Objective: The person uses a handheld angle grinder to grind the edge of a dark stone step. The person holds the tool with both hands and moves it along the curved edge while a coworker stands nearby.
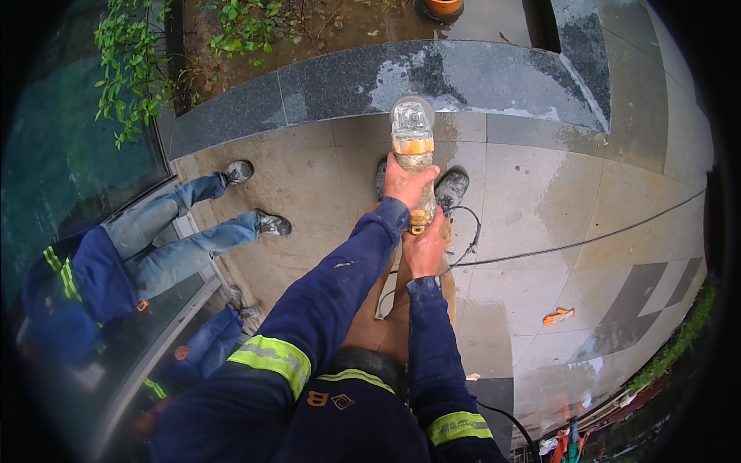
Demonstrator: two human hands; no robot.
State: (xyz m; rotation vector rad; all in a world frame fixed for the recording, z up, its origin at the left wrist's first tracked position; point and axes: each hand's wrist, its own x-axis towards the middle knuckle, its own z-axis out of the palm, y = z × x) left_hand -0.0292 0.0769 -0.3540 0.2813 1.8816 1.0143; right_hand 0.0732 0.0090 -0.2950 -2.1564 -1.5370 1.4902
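An angle grinder (pixel 414 143), caked in pale dust over its yellow-orange body, is held out in front of me with its round disc (pixel 424 106) at the far end. My left hand (pixel 407 184) is wrapped round its body behind the head. Closed on the rear of the handle is my right hand (pixel 427 245). The disc end overlaps the near edge of the dark stone kerb (pixel 324 85); whether it touches the stone I cannot tell. A black power cord (pixel 473 241) loops from the tool's rear beside my right hand.
A planting bed (pixel 309 46) with green shrubs lies behind the kerb, and an orange pot (pixel 444 8) stands there. To the left, a person in jeans (pixel 185 193) is beside a glass wall. An orange glove (pixel 558 316) lies on the paving at right. The cord (pixel 587 244) crosses the floor rightward.
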